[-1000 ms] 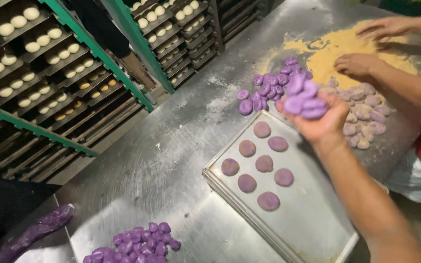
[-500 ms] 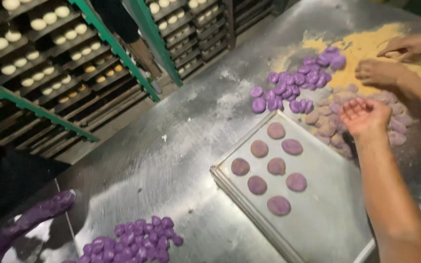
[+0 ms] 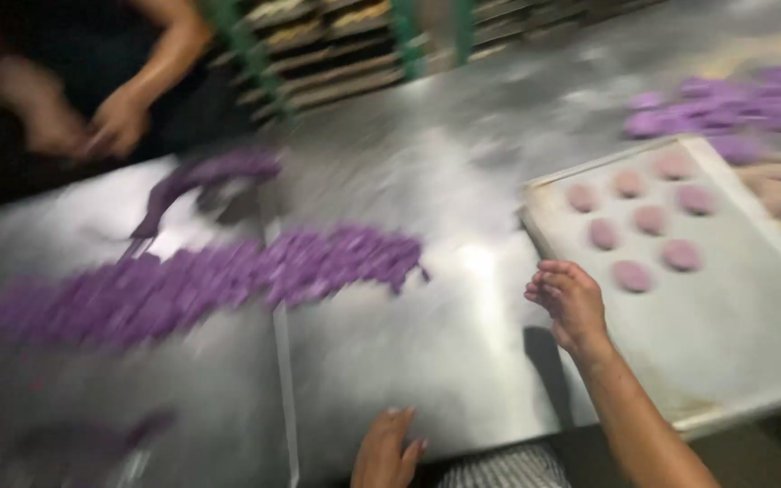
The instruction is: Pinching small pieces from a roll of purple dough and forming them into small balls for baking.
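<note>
A blurred view is looking down on a steel table (image 3: 463, 361) in a bakery. The person's right hand (image 3: 569, 303) is hovering above the table with fingers loosely curled, just beside the near left edge of a metal baking tray (image 3: 734, 361). The blur is hiding whether anything small is sitting in that palm, though it is looking empty. The left hand (image 3: 389, 449) is resting flat and open on the table's front edge, well apart from the right. The tray is carrying 7 flattened pinkish-purple dough discs (image 3: 630, 276) in its far half. A long scatter of purple dough pieces (image 3: 228, 280) is lying to the left, well apart from both hands. A co-worker's hands (image 3: 92, 122) are working together at the far left, near a thick purple dough rope (image 3: 210, 172).

The tray's near corner is seeming to overhang the table front, so a knock from the right forearm could tip it. A hurried reach could also flatten the nearest disc.
</note>
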